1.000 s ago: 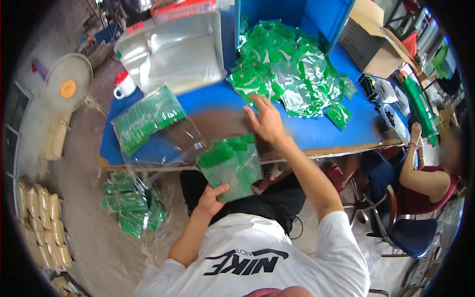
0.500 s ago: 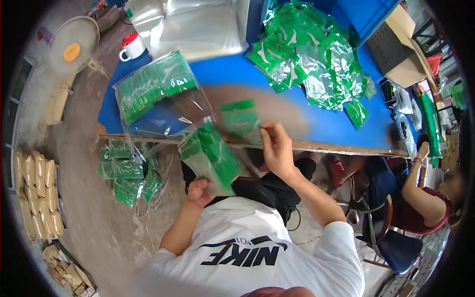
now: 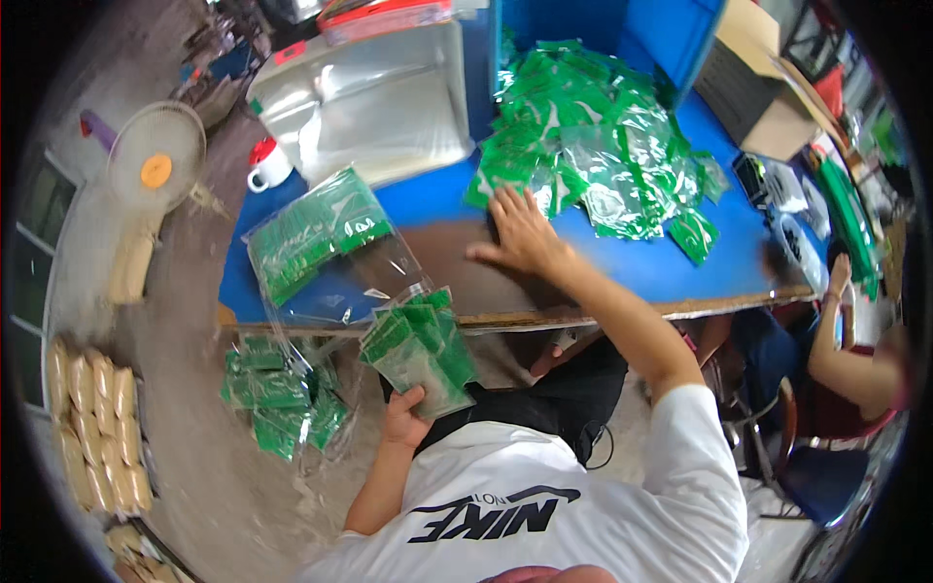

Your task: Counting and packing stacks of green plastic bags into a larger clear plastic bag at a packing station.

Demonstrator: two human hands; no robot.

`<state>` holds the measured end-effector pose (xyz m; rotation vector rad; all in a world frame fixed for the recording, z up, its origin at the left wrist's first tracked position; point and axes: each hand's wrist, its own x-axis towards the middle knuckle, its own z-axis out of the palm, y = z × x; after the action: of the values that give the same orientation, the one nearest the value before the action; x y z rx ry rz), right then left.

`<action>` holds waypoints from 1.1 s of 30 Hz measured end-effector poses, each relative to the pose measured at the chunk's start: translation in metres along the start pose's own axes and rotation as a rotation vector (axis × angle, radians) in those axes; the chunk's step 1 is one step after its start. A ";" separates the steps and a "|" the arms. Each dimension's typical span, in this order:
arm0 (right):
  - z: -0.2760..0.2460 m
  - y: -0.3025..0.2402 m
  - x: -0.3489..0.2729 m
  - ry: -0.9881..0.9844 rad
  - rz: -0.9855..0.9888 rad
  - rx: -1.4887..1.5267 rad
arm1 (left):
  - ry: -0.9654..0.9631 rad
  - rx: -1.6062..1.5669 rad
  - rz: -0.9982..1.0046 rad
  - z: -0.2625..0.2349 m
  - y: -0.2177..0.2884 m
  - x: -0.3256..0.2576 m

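Note:
My left hand (image 3: 404, 418) grips a fanned stack of green and clear plastic packets (image 3: 423, 355) just below the table's near edge. Stretched out over the blue table (image 3: 637, 272), my right hand (image 3: 525, 233) has its fingers spread and holds nothing. Its fingertips reach the near left edge of a large heap of loose green packets (image 3: 607, 146); whether they touch it I cannot tell. On the left part of the table lies a clear plastic bag (image 3: 384, 267) partly filled with rows of green packets (image 3: 321, 233).
Behind the bag are a stack of clear plastic sheets (image 3: 379, 117) and a white mug (image 3: 269, 171) with a red top. A blue bin (image 3: 622, 44) stands behind the heap. More bagged packets (image 3: 282, 394) are low at the left. Another person (image 3: 850, 379) sits at the right.
My right hand has let go of the single green packet it held and moved forward to the heap, its fingers opening. The left hand still holds the stack. The view has shifted slightly.

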<state>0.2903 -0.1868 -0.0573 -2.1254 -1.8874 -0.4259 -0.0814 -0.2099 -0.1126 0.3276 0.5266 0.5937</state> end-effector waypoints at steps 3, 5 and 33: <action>-0.052 -0.040 -0.046 -0.027 -0.119 0.275 | -0.081 -0.048 -0.037 -0.015 0.003 0.004; -0.059 -0.052 -0.071 -0.063 -0.142 0.370 | -0.029 -0.086 -0.093 -0.025 0.006 0.007; -0.024 0.045 -0.001 0.010 0.228 0.017 | -0.042 -0.067 -0.103 0.028 -0.012 0.033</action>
<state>0.3338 -0.2024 -0.0355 -2.2879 -1.6118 -0.3683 -0.0368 -0.2035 -0.1074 0.2476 0.4795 0.5024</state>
